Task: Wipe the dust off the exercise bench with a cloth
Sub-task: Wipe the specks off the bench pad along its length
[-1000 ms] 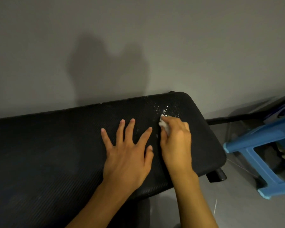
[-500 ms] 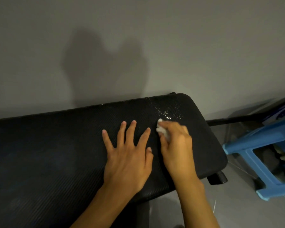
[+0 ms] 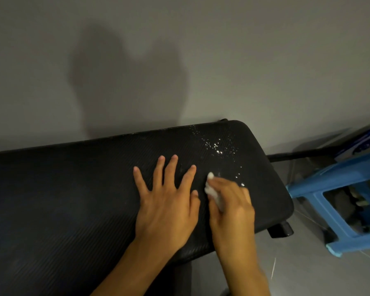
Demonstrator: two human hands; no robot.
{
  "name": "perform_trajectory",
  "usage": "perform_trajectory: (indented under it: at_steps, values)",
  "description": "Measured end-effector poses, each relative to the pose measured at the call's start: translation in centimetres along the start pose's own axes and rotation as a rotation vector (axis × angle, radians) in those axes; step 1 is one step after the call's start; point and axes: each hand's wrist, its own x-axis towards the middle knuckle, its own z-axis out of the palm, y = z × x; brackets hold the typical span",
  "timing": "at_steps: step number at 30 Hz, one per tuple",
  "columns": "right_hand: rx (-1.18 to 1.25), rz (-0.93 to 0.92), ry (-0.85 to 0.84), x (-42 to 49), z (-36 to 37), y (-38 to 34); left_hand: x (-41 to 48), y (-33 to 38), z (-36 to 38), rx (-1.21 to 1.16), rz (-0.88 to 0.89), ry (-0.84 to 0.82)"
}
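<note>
Head view: right grip [image 3: 231, 208] pinches crumpled white cloth [image 3: 210, 189] on black textured bench [image 3: 73, 189] near its end; left grip [image 3: 167, 206] lies spread flat.

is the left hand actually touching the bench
Touching. The head view shows the left hand lying flat, fingers spread, on the bench pad, with no gap visible under it.

The left hand [image 3: 167, 212] lies flat on the bench [image 3: 62, 199] with fingers spread, just beside the right hand [image 3: 233, 212] and its cloth [image 3: 212, 190], barring any pass leftward. The bench is open ahead and right of the cloth, up to the specks [image 3: 217, 146] near the far corner. The wall [image 3: 265, 60] stands close behind the far edge. A stool [image 3: 320, 189] stands right of the bench end, with floor [image 3: 308, 263] between.
</note>
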Motion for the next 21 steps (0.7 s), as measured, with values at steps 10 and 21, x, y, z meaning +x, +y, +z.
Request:
perform_trajectory:
  at_steps: [10, 21]
  values:
    - [-0.098, 0.005, -0.019, 5.3, 2.2, 0.3, 0.0, 0.1, -0.2, -0.005, 0.002, -0.012]
    - [-0.050, -0.062, -0.042, 2.2, 1.0, -0.1, -0.2, -0.1, -0.3, -0.018, 0.011, 0.001]
